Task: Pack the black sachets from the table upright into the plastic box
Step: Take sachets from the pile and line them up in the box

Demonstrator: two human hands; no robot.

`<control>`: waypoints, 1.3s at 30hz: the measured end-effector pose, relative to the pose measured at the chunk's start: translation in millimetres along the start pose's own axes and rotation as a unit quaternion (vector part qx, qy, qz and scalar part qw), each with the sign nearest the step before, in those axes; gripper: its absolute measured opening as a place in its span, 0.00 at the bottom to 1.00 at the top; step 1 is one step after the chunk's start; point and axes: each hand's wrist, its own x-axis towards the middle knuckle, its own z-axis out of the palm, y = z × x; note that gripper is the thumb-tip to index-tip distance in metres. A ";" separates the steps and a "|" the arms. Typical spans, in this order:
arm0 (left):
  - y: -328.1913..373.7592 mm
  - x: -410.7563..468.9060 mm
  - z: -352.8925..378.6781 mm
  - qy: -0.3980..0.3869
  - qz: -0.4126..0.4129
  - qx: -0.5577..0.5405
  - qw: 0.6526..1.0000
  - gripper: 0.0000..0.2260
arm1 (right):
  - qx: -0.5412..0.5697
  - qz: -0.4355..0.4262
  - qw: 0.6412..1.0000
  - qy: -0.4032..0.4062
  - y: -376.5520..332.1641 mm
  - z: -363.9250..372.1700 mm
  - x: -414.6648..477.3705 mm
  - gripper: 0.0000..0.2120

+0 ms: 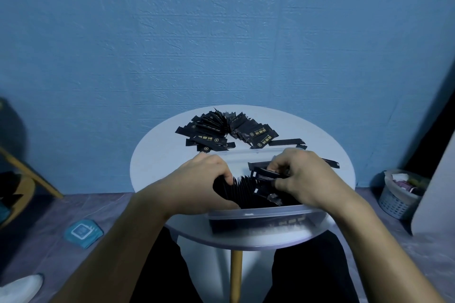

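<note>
Plastic box (258, 213) holds upright sachets (242, 186) (loose pile (216, 130) behind).

Black sachets (222, 130), gold print.

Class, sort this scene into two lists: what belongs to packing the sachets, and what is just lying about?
Job in hand: loose sachets on the table; plastic box; packed sachets held by the left hand; new sachets pinched by the right hand.

Lying about: basket and blue packet, both on the floor.
</note>
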 end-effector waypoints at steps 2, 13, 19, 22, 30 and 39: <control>1.2 0.6 -0.7 -0.002 0.001 0.004 1.000 0.27 | 0.025 -0.013 0.999 0.023 -2.8 -0.5 0.3 0.02; 2.9 -0.3 -1.2 0.001 -0.009 -0.002 1.000 0.29 | 0.160 0.062 0.980 0.100 -51.0 17.6 9.1 0.12; 4.9 0.8 -1.2 0.007 -0.020 -0.037 0.999 0.36 | 0.198 0.091 0.975 -0.044 -49.9 21.7 8.2 0.16; 3.7 1.1 -2.1 -0.008 -0.018 -0.024 1.000 0.48 | 0.246 0.080 0.961 -0.094 -47.5 24.8 8.3 0.14; 1.7 1.9 -4.3 -0.039 0.000 0.028 0.999 0.50 | 0.213 0.051 0.971 -0.095 -47.3 26.2 5.3 0.07; 12.2 8.7 -7.4 -0.044 -0.026 0.063 0.997 0.35 | 0.226 0.034 0.968 -0.106 -45.7 25.5 4.7 0.11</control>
